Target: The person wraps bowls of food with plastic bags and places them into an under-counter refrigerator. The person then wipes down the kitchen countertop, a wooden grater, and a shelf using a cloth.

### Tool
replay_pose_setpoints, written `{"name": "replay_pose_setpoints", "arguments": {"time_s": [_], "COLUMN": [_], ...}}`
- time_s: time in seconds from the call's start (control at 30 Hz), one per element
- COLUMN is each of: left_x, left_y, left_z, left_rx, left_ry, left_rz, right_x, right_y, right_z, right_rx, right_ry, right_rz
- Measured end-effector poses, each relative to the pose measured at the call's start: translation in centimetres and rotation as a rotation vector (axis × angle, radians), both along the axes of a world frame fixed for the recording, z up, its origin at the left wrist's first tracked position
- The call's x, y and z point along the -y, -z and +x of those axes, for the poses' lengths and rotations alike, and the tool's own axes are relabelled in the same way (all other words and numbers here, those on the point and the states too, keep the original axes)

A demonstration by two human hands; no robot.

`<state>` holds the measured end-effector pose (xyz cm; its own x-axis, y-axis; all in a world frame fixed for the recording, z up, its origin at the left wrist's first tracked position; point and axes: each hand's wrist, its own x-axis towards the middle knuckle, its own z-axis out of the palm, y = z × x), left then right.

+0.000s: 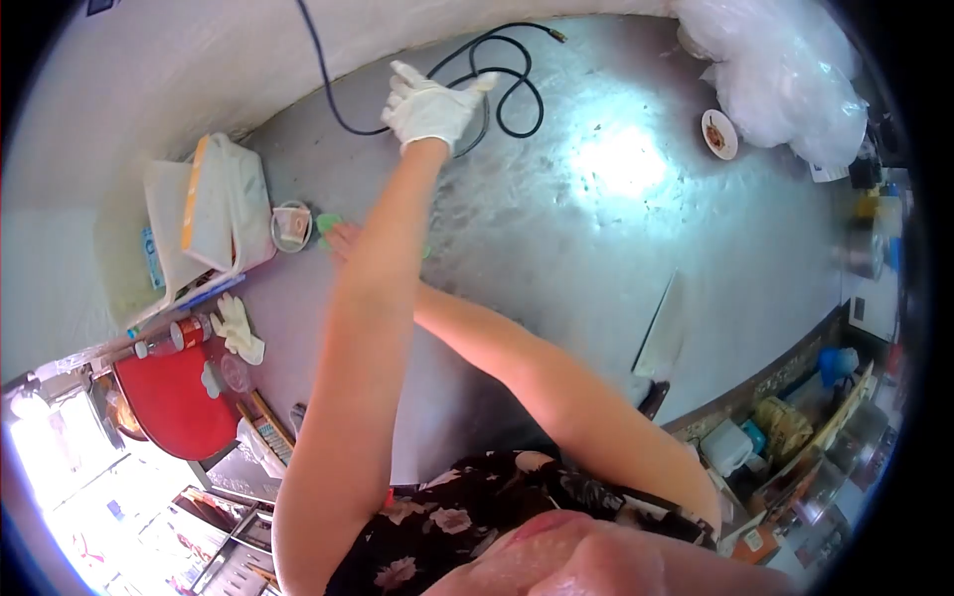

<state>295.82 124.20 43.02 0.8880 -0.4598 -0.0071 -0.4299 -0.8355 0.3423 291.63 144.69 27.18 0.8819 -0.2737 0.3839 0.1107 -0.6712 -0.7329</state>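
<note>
My left hand (429, 109), in a white glove, reaches to the far side of the grey metal table (556, 238). Its fingers and thumb are spread, right at a black hose (519, 99) with a brass-coloured end; part of the hose passes behind the hand. Beneath my left forearm crosses my right arm. My right hand (344, 238), bare and mostly hidden by that forearm, is on a green cloth (329, 224) against the tabletop. Bits of green show on both sides of the forearm. A clear plastic cup (291, 226) stands just left of the cloth.
A large knife (662, 333) lies at the table's right. A small dish with food (718, 134) and clear plastic bags (785, 70) are at the back right. To the left are a white bag (238, 194), spare gloves (236, 328), bottles (189, 332) and a red stool (179, 397).
</note>
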Motion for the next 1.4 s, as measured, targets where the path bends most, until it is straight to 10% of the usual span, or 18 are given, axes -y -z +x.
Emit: {"name": "replay_pose_setpoints", "arguments": {"time_s": [0.27, 0.4, 0.5, 0.6, 0.8, 0.9, 1.03, 1.27, 1.4], "left_x": [4.2, 0.3, -8.7, -19.4, -33.1, -37.7, -40.0, -34.1, -30.3], "left_y": [4.2, 0.3, -11.7, -20.0, -31.2, -30.9, -25.2, -18.6, -19.3], "left_z": [-2.1, -1.5, -2.1, -1.2, 11.3, 18.8, 23.4, 16.0, 8.2], "left_rx": [0.082, -0.076, -0.133, 0.377, 1.178, 1.286, 0.755, 0.682, 0.877], "left_ry": [0.396, 0.372, 0.484, 0.637, 0.378, 0.224, 0.179, 0.155, 0.369], "left_rz": [0.051, -0.189, -0.194, -0.291, 0.398, 0.83, 1.307, 0.77, 0.669], "right_x": [5.8, 12.4, 19.2, 26.3, 33.1, 37.5, 36.8, 14.1, 19.0], "right_y": [-6.3, -8.2, -9.3, -6.9, -7.2, -6.1, -8.0, -2.8, -5.3], "right_z": [-1.6, -0.9, -1.3, -3.7, -12.3, -18.5, -19.1, 7.0, 8.7], "right_rx": [-0.11, -0.27, -0.573, -0.074, -0.127, -0.152, -0.073, 0.088, -0.005], "right_ry": [-0.168, -0.062, 0.149, 0.347, 0.454, 0.789, 0.948, 0.08, 0.304], "right_rz": [-0.267, -0.114, -0.159, -0.438, -0.458, -0.425, -0.367, -0.297, -0.289]}}
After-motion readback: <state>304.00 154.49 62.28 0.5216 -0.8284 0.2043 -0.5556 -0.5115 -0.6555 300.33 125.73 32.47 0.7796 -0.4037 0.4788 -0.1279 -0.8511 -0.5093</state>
